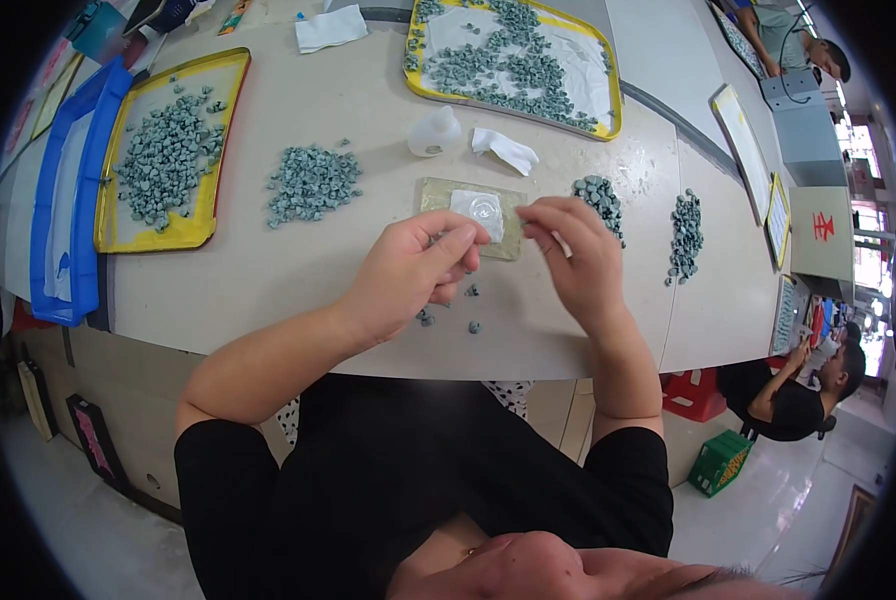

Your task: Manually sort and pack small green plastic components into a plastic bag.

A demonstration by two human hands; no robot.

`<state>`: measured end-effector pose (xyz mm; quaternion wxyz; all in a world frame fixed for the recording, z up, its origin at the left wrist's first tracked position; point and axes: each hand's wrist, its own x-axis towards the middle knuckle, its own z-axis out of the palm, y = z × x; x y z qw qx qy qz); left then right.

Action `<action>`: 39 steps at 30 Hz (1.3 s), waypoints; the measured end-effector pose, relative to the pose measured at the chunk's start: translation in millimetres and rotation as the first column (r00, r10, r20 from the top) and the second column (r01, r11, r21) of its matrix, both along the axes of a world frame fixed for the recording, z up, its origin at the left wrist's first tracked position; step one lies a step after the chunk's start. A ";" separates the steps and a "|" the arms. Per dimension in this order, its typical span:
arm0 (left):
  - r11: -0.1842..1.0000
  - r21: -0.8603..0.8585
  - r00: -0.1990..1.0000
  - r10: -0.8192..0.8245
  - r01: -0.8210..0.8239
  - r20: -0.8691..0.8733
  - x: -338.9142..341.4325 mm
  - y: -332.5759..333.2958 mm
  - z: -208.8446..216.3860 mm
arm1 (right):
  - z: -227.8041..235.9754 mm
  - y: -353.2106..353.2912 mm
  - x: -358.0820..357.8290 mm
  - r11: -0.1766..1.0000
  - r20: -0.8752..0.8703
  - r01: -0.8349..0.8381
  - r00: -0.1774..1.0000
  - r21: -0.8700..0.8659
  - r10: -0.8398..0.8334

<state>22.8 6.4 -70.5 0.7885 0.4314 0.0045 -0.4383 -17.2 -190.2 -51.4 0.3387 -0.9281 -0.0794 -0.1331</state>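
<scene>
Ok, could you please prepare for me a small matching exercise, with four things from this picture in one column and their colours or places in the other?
Things:
1. Mat
2. Bin
3. Crate
4. Small pieces

Descriptions:
a. Bright green, at the lower right
b. Grey-green, heaped in several groups
c. Dull olive, with a white sheet on it
d. Blue, at the far left

Right pairs: 1-c, 2-d, 3-a, 4-b.

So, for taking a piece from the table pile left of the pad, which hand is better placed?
Likely the left hand: it is nearer that pile, while the right hand is by the right edge of the pad. Whether either holds anything is unclear.
</scene>
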 end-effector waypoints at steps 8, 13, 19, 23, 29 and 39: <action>0.987 -0.040 0.988 -0.151 0.152 0.043 -6.2 5.4 -6.2 | -3.8 20.8 -9.5 0.986 0.107 -0.126 0.988 0.107 0.114; 0.994 -0.040 0.995 -0.104 0.104 0.009 -4.8 5.6 -0.4 | -5.5 18.3 -10.8 0.991 0.124 -0.113 0.987 0.073 0.104; 0.999 -0.003 0.998 -0.048 0.048 0.049 -8.0 0.6 -2.3 | -12.7 10.2 -3.1 0.991 0.237 -0.111 0.963 -0.073 0.125; 0.999 0.044 1.000 0.021 -0.021 -0.002 -1.6 2.6 -2.9 | -20.5 1.5 6.7 0.962 0.334 -0.126 0.920 -0.241 0.204; 0.996 0.021 0.996 0.088 -0.087 -0.023 1.8 7.8 -3.6 | -17.9 4.8 7.8 0.915 0.324 -0.176 0.897 -0.363 0.302; 0.980 -0.017 0.980 0.197 -0.196 0.035 0.8 11.7 -3.8 | -7.9 15.2 5.6 0.868 0.273 -0.216 0.891 -0.448 0.363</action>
